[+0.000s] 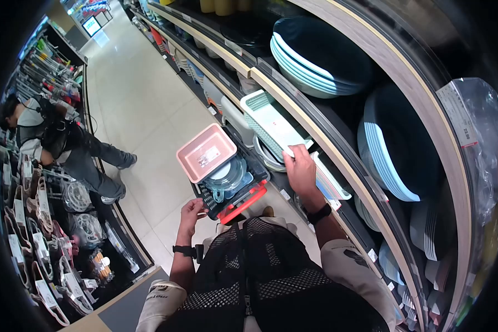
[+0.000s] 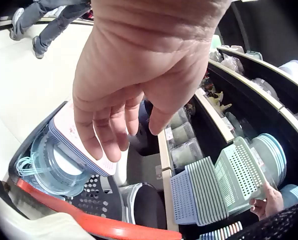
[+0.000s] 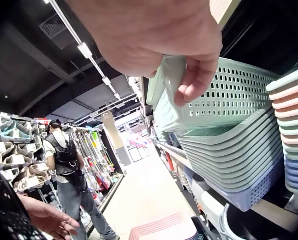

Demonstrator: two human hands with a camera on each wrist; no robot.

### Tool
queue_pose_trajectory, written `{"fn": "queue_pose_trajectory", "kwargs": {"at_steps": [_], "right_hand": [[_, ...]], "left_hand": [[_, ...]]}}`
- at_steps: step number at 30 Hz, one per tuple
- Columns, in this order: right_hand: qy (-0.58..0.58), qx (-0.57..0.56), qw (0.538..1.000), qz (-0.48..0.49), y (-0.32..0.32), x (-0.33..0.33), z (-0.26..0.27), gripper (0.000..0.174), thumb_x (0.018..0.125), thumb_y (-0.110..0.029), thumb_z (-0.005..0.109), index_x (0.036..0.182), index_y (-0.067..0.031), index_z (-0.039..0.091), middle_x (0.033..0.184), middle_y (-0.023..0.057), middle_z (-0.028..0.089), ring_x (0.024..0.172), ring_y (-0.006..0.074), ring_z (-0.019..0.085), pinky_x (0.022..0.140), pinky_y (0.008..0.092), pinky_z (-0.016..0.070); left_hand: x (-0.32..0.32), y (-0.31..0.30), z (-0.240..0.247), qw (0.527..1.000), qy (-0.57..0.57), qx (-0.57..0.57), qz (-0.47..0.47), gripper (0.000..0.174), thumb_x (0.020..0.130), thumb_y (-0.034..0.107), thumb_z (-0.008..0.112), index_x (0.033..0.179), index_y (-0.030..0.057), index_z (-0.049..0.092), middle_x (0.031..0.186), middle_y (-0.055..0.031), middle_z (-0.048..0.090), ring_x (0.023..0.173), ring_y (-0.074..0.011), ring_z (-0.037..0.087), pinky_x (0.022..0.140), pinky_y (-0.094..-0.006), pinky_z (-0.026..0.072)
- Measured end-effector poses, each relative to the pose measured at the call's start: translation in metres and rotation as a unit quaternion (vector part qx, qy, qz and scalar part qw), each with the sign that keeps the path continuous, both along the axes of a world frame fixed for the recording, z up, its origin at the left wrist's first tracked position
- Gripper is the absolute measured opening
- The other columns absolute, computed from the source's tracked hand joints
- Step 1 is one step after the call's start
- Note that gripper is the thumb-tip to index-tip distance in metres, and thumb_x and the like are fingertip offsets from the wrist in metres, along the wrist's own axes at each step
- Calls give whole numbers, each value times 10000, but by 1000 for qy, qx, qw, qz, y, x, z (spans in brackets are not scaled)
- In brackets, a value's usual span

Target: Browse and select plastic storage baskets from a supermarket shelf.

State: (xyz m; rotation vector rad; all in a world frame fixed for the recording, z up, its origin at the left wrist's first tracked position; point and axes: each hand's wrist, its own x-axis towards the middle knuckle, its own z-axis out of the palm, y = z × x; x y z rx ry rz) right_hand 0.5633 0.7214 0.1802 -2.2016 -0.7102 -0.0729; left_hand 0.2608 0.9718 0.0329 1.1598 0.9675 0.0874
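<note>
Right hand [image 1: 300, 169]: curled over the rim of a pale green basket [image 1: 270, 123]; the rim is pinched between thumb and fingers.
Green basket: tilted up out of the stack of baskets [image 3: 229, 155]; the stack lies directly beneath the grip.
Left hand [image 1: 191, 213]: held loose, fingers hanging, nothing gripped; kept just beside the near edge of the shopping basket [image 1: 235, 202].
Shopping basket: a pink tray [image 1: 206, 152] is laid across its top, beyond the left fingers; clear blue containers [image 1: 227, 177] are seen under the tray.
</note>
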Motion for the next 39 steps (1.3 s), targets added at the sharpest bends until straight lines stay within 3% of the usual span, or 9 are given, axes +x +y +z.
{"fn": "queue_pose_trajectory", "kwargs": {"at_steps": [11, 16, 20, 23, 25, 29, 33, 35, 39], "right_hand": [[37, 86, 983, 160, -5, -72, 11, 249, 886, -41, 682, 1132, -13, 652, 1031, 134, 648, 866, 336, 690, 741, 408, 556], [65, 73, 971, 220, -9, -91, 15, 326, 882, -5, 647, 1208, -19, 662, 1098, 138, 650, 934, 362, 677, 784, 443, 553], [97, 30, 954, 282, -8, -104, 19, 337, 897, -10, 657, 1233, -18, 665, 1142, 141, 665, 980, 360, 685, 823, 429, 554], [117, 31, 941, 316, -6, -105, 16, 364, 904, -30, 660, 1268, -22, 646, 1176, 142, 655, 1003, 362, 680, 846, 432, 549], [120, 30, 935, 333, -4, -104, 13, 370, 909, -34, 656, 1279, -24, 639, 1200, 145, 650, 1015, 363, 677, 861, 431, 547], [135, 35, 914, 382, -3, -104, 18, 373, 924, -46, 648, 1295, -15, 630, 1268, 147, 639, 1040, 360, 673, 902, 414, 546], [168, 43, 921, 350, -11, -89, 29, 336, 918, -75, 659, 1244, 3, 655, 1289, 143, 641, 1011, 330, 689, 882, 410, 558], [111, 133, 947, 272, -19, -70, 6, 321, 888, -39, 692, 1205, 11, 678, 1268, 164, 658, 969, 285, 709, 865, 376, 564], [159, 126, 969, 143, -39, -51, 13, 308, 877, -8, 704, 1185, 11, 690, 1235, 165, 675, 981, 231, 703, 853, 345, 557]], "left_hand": [[53, -4, 75, 990, -124, -8, -69, 389, 1031, 254, 604, 1332, 14, 551, 1215, -115, 672, 967, -197, 701, 815, -324, 590], [74, -13, 125, 973, -185, -18, -135, 629, 1051, 352, 548, 1549, 40, 324, 1377, -153, 581, 1134, -294, 650, 871, -401, 596], [89, -22, 129, 961, -203, -59, -178, 731, 1062, 474, 465, 1618, 105, 167, 1506, -117, 475, 1270, -296, 566, 918, -446, 573], [98, -32, 124, 974, -179, -58, -124, 720, 1067, 373, 497, 1626, 125, 118, 1516, -160, 429, 1260, -338, 572, 884, -443, 592], [100, -31, 117, 976, -161, -68, -128, 728, 1059, 351, 524, 1621, 139, 112, 1522, -148, 407, 1272, -309, 561, 890, -446, 590], [105, -32, 114, 982, -162, -75, -60, 671, 1025, 248, 574, 1580, 102, 226, 1477, -140, 463, 1283, -290, 555, 965, -477, 551], [96, -22, 108, 986, -146, -75, -31, 612, 993, 164, 579, 1533, 44, 318, 1440, -140, 511, 1295, -270, 548, 1074, -450, 476], [84, -17, 110, 988, -140, -69, -14, 599, 991, 157, 568, 1525, 22, 332, 1442, -142, 515, 1299, -256, 546, 1088, -414, 460], [52, -7, 107, 991, -128, -47, -16, 636, 967, 207, 573, 1515, -4, 330, 1462, -154, 498, 1310, -279, 535, 1131, -439, 413]]}}
